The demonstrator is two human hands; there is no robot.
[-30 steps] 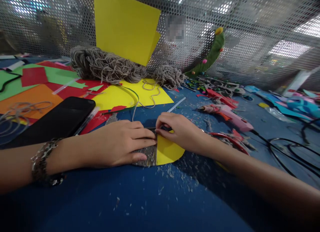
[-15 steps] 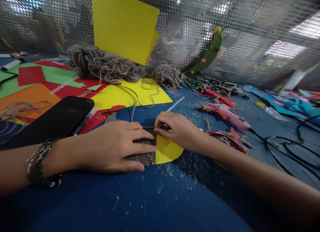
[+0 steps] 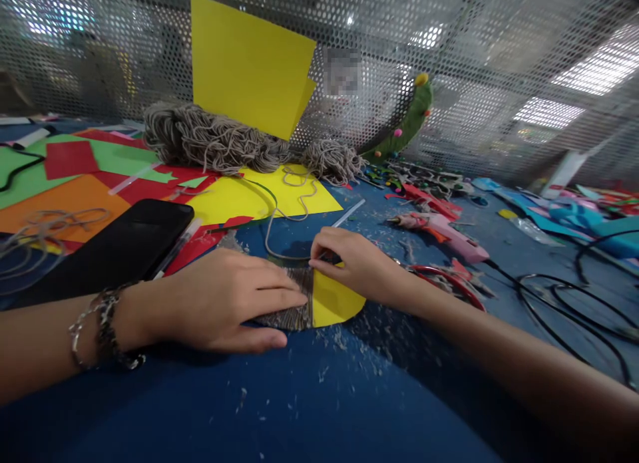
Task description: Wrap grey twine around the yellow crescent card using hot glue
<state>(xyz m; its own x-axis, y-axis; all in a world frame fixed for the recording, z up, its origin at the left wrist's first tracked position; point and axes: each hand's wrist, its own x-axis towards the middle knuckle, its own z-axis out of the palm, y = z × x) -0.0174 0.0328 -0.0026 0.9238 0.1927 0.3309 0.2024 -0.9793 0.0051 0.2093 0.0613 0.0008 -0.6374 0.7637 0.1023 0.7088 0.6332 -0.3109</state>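
A rounded yellow paper shape (image 3: 337,302) lies on the blue table, its left part covered with tight rows of grey yarn (image 3: 294,313). My left hand (image 3: 234,300) rests flat over those rows, fingers stretched out and holding nothing. At the upper edge of the paper, my right hand (image 3: 342,253) is closed in a pinch on a strand of yarn (image 3: 272,240). This strand loops back across a yellow sheet (image 3: 319,200) towards the skeins. The pinched end itself is hidden behind the fingers.
Grey yarn skeins (image 3: 214,140) lie against a perforated metal screen, with a yellow card (image 3: 249,64) upright behind. A black phone (image 3: 114,250) and coloured paper are on the left. To the right are a pink glue gun (image 3: 449,235), red-handled scissors (image 3: 452,280) and a black cord (image 3: 539,303).
My left fingers have drawn back slightly to the left, uncovering more yarn rows. My right hand keeps its pinch, and the strand now sags in a lower loop. The view has shifted slightly.
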